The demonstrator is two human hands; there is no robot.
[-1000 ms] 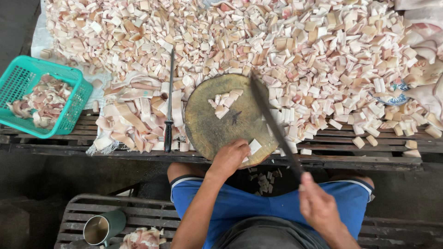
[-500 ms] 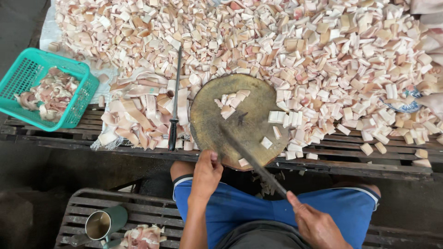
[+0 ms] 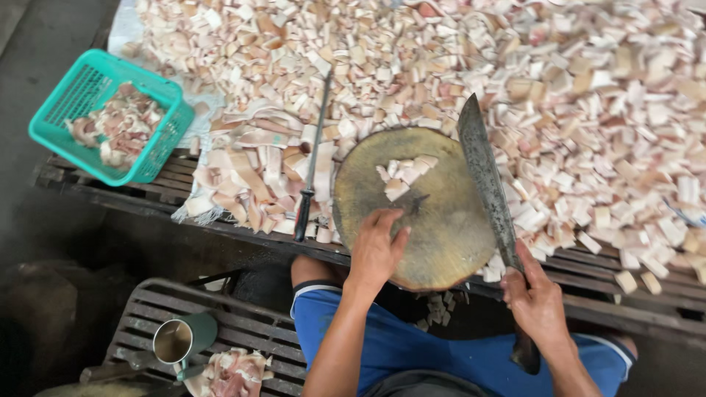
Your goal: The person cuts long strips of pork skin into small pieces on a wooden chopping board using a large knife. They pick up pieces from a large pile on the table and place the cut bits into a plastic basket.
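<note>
Head view, looking down: a round wooden chopping block (image 3: 423,206) sits at the near edge of a slatted bench (image 3: 625,265), with a few pale meat cubes (image 3: 401,175) on its top. The left hand (image 3: 376,246) lies flat and open on the block, nearer its middle than half a second ago. The right hand (image 3: 537,301) is clamped on a long cleaver (image 3: 485,176), which has swung from across the block to its right rim, so the block looks cleared between cuts. Heaped cut pieces (image 3: 515,73) cover the bench. A teal basket (image 3: 110,117) holds meat scraps; a metal mug (image 3: 180,340) holds liquid.
</note>
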